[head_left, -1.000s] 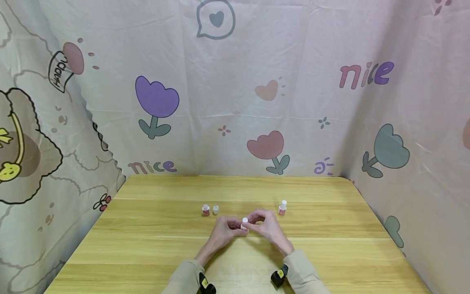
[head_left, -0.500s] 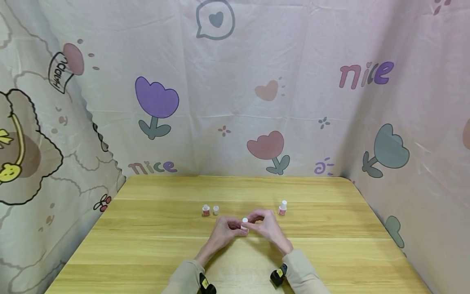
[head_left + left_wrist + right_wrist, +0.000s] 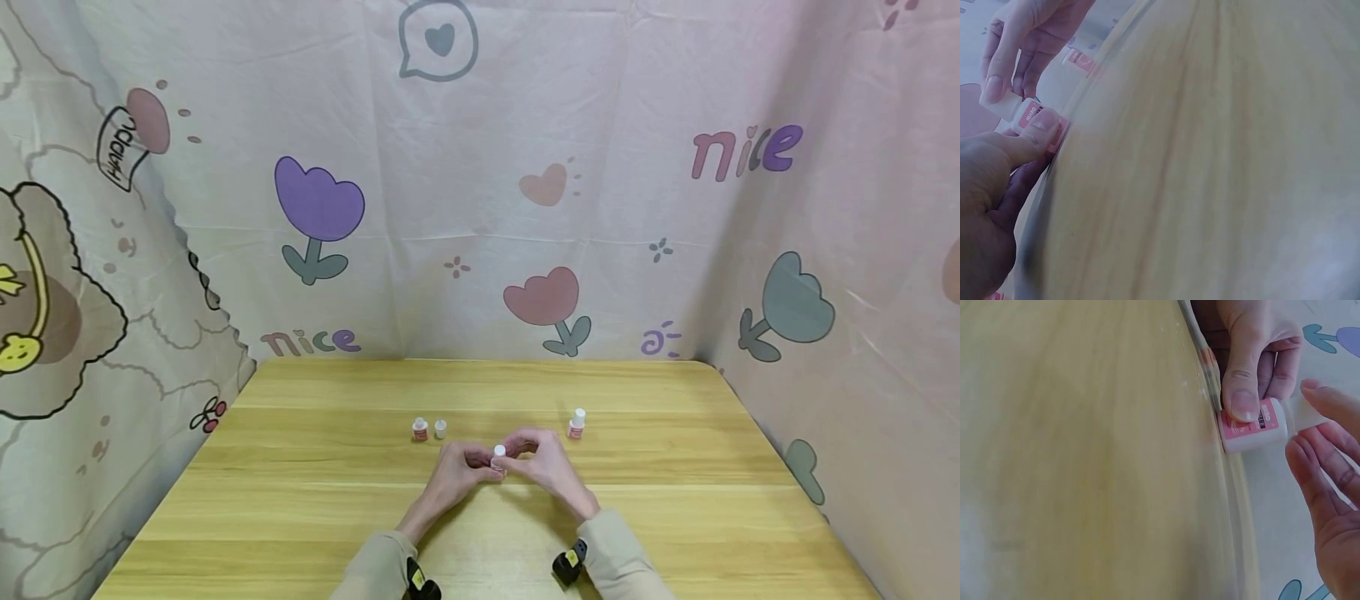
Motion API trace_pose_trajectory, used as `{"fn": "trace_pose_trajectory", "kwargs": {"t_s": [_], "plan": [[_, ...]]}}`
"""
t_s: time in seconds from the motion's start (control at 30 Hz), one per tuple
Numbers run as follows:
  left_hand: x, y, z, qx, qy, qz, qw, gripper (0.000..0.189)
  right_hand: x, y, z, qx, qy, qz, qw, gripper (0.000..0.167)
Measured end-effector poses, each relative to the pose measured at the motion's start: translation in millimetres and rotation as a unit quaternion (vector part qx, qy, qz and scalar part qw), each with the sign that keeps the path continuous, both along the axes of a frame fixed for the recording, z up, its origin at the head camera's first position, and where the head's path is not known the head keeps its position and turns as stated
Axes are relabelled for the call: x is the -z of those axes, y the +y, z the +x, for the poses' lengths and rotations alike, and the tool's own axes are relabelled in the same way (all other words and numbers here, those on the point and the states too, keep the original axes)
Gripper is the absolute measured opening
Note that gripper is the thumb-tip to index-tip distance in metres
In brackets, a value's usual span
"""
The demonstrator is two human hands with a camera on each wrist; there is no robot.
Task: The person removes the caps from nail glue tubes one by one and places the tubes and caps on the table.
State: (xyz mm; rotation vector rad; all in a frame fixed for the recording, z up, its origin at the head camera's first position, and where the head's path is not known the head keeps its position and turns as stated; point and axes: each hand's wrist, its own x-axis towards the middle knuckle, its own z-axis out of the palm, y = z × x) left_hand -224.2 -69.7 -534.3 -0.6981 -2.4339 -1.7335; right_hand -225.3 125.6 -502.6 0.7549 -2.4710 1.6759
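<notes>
Between both hands, over the middle of the table, a small white bottle with a pink label stands upright in the head view. My left hand grips its body, thumb across the label. With thumb and fingers, my right hand pinches the white cap on top. The cap sits at the bottle's neck, partly covered by the fingertips. Just beyond my left hand, another small bottle has a narrow white top, and a loose white cap lies beside it.
A third small bottle, with a tall white cap, stands behind my right hand. The wooden table ends at a printed cloth backdrop, which also hangs along both sides.
Both hands keep their places on the bottle and cap; no clear movement shows. The other bottles and the loose cap stay put.
</notes>
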Motion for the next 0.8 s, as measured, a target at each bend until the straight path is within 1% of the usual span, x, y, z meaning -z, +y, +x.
{"fn": "trace_pose_trajectory", "kwargs": {"t_s": [0.1, 0.17, 0.33, 0.57, 0.63, 0.8], "plan": [[0.7, -0.3, -0.3, -0.001, 0.001, -0.001, 1.0, 0.016, 0.3, -2.0, -0.6, 0.013, 0.0, 0.011, 0.9999, 0.018], [0.8, -0.4, -0.5, 0.001, 0.0, -0.001, 1.0, 0.016, 1.0, -2.8, -1.2, 0.014, 0.003, 0.011, 0.9998, 0.016], [0.3, -0.8, -0.5, 0.006, -0.003, 0.004, 1.0, 0.017, 0.5, -2.3, -1.1, 0.0, 0.007, 0.002, 1.0, 0.013], [-0.8, -0.3, 0.4, 0.009, -0.013, 0.002, 0.9999, 0.017, -0.6, -1.4, 1.3, -0.016, 0.005, -0.005, 0.9998, 0.016], [-1.2, -0.4, 0.5, 0.006, -0.017, -0.002, 0.9998, 0.017, -0.1, -1.6, 1.4, -0.013, 0.006, -0.001, 0.9999, 0.017], [-1.0, -0.8, 0.3, -0.003, -0.008, -0.013, 0.9999, 0.016, -1.2, -3.2, 0.4, 0.012, 0.014, 0.002, 0.9998, 0.017]]}}
